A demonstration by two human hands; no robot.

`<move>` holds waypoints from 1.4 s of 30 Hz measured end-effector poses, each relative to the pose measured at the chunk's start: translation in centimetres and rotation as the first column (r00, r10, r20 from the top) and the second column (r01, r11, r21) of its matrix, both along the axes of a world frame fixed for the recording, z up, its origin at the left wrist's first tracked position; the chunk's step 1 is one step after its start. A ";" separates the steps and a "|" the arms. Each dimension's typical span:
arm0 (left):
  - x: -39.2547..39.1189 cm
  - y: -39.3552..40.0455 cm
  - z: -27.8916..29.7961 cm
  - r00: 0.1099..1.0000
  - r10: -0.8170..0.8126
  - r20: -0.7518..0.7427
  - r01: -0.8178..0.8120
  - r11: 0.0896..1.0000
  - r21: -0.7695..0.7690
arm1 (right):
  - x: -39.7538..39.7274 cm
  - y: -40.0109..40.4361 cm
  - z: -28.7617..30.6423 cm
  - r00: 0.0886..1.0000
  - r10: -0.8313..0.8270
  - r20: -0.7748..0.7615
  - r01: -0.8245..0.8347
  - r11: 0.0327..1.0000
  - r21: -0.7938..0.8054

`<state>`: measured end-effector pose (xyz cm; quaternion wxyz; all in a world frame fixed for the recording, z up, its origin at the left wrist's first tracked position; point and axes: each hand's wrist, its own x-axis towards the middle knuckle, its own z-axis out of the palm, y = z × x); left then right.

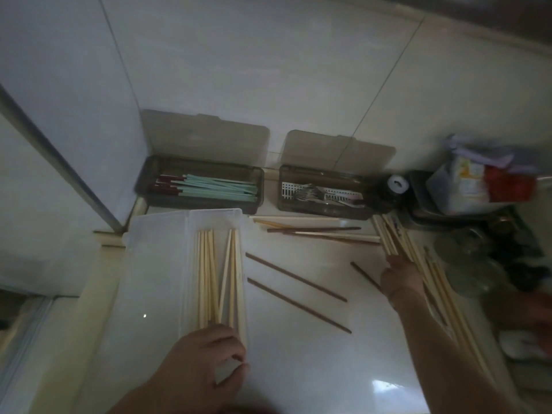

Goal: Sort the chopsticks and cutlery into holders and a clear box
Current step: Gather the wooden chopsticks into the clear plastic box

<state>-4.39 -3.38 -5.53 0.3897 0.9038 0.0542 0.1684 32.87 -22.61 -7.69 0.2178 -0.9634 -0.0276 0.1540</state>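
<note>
A clear box [155, 264] lies at the front left with several pale bamboo chopsticks [209, 276] in its right half. My left hand [206, 354] grips the near end of that box, fingers curled round its rim by the chopstick ends. My right hand [401, 277] rests on a bundle of pale chopsticks [391, 237] on the counter at the right; its fingers are hidden. Dark brown chopsticks [295, 277] lie loose between the hands. At the back, a smoky holder [143, 186] holds teal and maroon chopsticks [215, 188], and a second holder [286, 201] holds forks and spoons [316, 194].
A mixed pile of pale and brown chopsticks [316, 230] lies before the second holder. More long pale chopsticks [448, 300] run along the right side. Jars, a dark tray and packets [478, 186] crowd the right edge. The tiled wall stands behind both holders, lids open.
</note>
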 end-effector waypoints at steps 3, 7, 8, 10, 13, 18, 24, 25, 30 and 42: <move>0.2 0.1 0.4 1.000 0.009 -0.023 -0.009 1.000 0.001 | 2.0 -2.4 -0.9 0.998 -0.016 0.059 0.026 0.983 -0.181; 0.2 0.2 0.5 0.999 -0.016 -0.034 0.016 1.000 0.001 | 1.3 -1.8 0.0 0.994 0.096 0.044 -0.075 0.935 -0.347; 0.2 0.2 0.5 0.999 -0.019 -0.038 0.019 1.000 0.000 | 0.7 -1.6 0.3 0.991 0.099 0.089 -0.058 0.923 -0.380; 0.1 0.3 0.4 0.999 -0.020 -0.049 0.019 1.000 -0.001 | -0.5 -1.3 0.8 0.981 0.092 0.168 -0.006 0.890 -0.455; 0.2 0.2 0.6 0.998 -0.014 -0.060 0.014 1.000 0.012 | -1.6 -0.8 1.6 0.979 0.093 0.180 0.010 0.865 -0.501; 0.2 0.1 0.6 0.998 -0.018 -0.062 0.019 1.000 0.014 | -2.3 -0.5 3.8 0.986 -0.061 0.157 0.122 0.904 -0.411; 0.0 -0.1 0.0 0.998 0.004 -0.056 -0.004 1.000 0.005 | -7.0 -1.0 6.8 0.988 -0.064 0.139 0.074 0.995 -0.070; 0.1 -0.1 0.1 0.998 0.007 -0.058 -0.006 1.000 0.008 | -8.1 -0.6 7.3 0.985 -0.060 0.161 0.065 0.998 -0.025; 0.2 -0.2 0.3 0.997 0.021 -0.073 -0.020 1.000 0.011 | -11.1 3.4 8.0 0.975 -0.146 0.165 0.058 0.892 0.449; 0.1 -0.4 0.1 0.995 0.034 0.094 -0.034 0.999 0.004 | -19.1 14.4 12.1 0.738 0.498 0.454 -0.627 0.261 0.734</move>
